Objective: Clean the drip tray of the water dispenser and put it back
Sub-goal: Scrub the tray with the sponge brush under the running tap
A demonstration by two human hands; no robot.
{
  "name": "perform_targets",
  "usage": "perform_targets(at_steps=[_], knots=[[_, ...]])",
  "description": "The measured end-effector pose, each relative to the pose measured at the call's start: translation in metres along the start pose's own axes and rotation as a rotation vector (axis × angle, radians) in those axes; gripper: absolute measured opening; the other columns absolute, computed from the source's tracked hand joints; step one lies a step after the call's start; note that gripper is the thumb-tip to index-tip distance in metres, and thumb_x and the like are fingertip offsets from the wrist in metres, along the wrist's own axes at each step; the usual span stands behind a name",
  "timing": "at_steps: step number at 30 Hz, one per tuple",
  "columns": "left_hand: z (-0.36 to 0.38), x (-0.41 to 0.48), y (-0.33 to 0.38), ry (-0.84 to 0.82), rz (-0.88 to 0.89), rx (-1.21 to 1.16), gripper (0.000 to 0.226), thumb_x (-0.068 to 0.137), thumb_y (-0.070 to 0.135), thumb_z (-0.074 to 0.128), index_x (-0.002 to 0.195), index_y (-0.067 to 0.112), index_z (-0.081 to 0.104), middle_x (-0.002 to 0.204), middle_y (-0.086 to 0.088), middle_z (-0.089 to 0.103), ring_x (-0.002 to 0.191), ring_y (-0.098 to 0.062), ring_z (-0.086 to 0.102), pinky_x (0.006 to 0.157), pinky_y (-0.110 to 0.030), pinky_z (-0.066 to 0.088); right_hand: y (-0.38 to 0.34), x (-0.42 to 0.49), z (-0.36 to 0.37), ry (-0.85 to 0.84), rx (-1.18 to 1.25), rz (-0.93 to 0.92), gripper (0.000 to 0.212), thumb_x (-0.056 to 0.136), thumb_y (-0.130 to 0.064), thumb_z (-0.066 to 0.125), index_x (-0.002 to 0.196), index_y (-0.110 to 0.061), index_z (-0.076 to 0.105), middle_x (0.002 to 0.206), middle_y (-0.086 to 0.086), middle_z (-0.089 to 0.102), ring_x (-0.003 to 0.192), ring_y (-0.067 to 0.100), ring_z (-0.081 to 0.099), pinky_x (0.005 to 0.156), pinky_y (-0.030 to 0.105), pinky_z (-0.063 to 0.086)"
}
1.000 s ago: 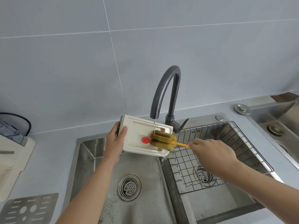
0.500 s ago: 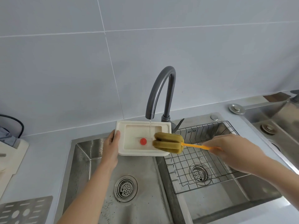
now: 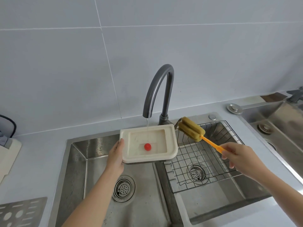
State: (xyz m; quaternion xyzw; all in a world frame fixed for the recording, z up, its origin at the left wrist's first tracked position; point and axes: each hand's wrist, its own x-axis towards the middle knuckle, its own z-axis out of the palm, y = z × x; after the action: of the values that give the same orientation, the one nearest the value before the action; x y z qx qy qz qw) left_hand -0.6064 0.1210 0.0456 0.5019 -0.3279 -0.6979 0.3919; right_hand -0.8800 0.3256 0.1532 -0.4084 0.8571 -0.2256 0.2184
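Observation:
The white drip tray (image 3: 172,145), with a red float (image 3: 147,146) in its basin, is held level over the left sink under the grey tap (image 3: 158,94). A thin stream of water falls into it. My left hand (image 3: 116,154) grips the tray's left edge. My right hand (image 3: 237,155) holds the orange handle of a sponge brush (image 3: 191,129), whose olive sponge head hovers over the right sink, clear of the tray's right edge.
A wire rack (image 3: 205,154) lies in the right sink basin. The left sink (image 3: 98,161) has a round drain below the tray. A grey slotted grille plate (image 3: 19,213) rests on the counter at lower left. A second sink (image 3: 278,125) sits far right.
The sponge brush has lifted off the tray and moved right over the wire rack. The tray has been levelled from a tilt and now catches water.

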Motion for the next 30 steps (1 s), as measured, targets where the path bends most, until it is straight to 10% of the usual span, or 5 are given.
perform_targets(at_steps=[23, 26, 30], knots=[[0.004, -0.019, 0.002, 0.039, -0.001, 0.055, 0.017, 0.091, 0.028, 0.05, 0.08, 0.026, 0.062, 0.085, 0.001, 0.068, 0.079, -0.017, 0.063, 0.063, -0.032, 0.05, 0.019, 0.041, 0.175, -0.26, -0.054, 0.244, 0.025, 0.091, -0.002, 0.04, 0.112, -0.004, 0.053, 0.074, 0.002, 0.054, 0.06, 0.012, 0.047, 0.046, 0.021, 0.038], [0.001, -0.019, 0.002, 0.049, -0.002, 0.056, 0.016, 0.091, 0.028, 0.051, 0.08, 0.026, 0.063, 0.085, 0.001, 0.068, 0.079, -0.018, 0.063, 0.06, -0.032, 0.049, 0.009, 0.045, 0.164, -0.375, -0.113, 0.235, 0.041, 0.088, -0.012, 0.055, 0.127, -0.005, 0.043, 0.105, 0.011, 0.062, 0.089, 0.019, 0.061, 0.079, 0.031, 0.051], [-0.005, -0.021, 0.003, 0.058, -0.002, 0.062, 0.015, 0.09, 0.029, 0.052, 0.082, 0.026, 0.064, 0.087, 0.0, 0.068, 0.079, -0.019, 0.063, 0.062, -0.033, 0.049, -0.006, 0.055, 0.137, -0.406, 0.043, 0.088, 0.103, 0.069, -0.019, 0.079, 0.145, -0.009, 0.009, 0.152, 0.012, 0.024, 0.138, 0.027, 0.028, 0.111, 0.04, 0.027]])
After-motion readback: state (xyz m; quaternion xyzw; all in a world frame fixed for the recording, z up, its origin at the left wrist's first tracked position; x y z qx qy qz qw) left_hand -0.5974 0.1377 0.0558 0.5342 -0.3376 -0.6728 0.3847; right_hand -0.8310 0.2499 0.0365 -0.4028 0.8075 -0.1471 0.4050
